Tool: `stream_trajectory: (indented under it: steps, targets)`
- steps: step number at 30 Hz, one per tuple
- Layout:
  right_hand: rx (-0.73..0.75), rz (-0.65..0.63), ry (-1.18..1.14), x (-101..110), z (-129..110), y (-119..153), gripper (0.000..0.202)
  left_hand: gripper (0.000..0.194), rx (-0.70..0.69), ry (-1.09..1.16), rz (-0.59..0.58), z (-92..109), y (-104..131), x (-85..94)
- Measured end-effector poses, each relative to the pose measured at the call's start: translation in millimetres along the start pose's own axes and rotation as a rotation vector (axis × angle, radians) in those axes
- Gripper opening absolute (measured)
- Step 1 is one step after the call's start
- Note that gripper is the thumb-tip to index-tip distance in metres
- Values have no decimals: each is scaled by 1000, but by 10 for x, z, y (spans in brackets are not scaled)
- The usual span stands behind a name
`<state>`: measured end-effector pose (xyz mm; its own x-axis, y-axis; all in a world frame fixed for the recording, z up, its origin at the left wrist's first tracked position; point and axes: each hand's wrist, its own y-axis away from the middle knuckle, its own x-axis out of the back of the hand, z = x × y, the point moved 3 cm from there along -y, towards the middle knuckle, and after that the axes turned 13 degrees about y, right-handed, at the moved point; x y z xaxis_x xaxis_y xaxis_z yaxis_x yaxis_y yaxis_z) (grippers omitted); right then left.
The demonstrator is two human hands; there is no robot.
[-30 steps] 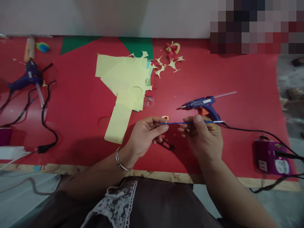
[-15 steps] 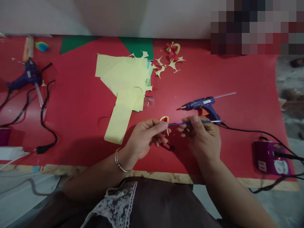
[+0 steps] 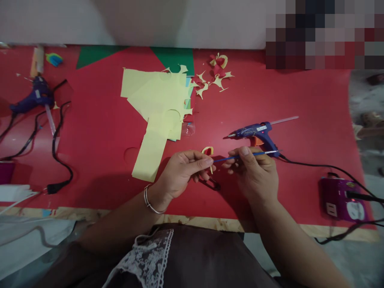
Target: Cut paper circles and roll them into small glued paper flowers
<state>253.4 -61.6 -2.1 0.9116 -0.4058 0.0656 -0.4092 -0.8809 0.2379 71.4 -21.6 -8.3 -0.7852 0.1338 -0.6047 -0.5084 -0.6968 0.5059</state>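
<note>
My right hand is closed round a slim blue paintbrush, whose silver collar and dark tip point right. The brush's other end meets the pinched thumb and fingers of my left hand, which has a bangle at the wrist. Just behind my left fingertips shows a small curled yellow and red paper piece; whether my fingers touch it, I cannot tell. A dark loop-shaped thing lies partly hidden below that hand. Beyond my right hand, a blue glue gun with an orange trigger rests on its side.
Yellow paper sheets lie on the red table covering. Yellow paper scraps are scattered beyond. A second glue gun and black cable are at left. A purple box with cables stands at right.
The brush has tilted slightly, its left end lower and its tip a little higher. Both hands have shifted only slightly; everything on the table stays in place.
</note>
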Motion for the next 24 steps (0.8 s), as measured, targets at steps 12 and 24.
stream_trajectory:
  steps: [12,24]
  targets:
    - [-56,-65,-11,4,9,-18,42,22,-125,-184,-45,107,41,-28]
    - [-33,-99,91,19,-9,-25,49,25,-233,-320,-79,166,68,-41]
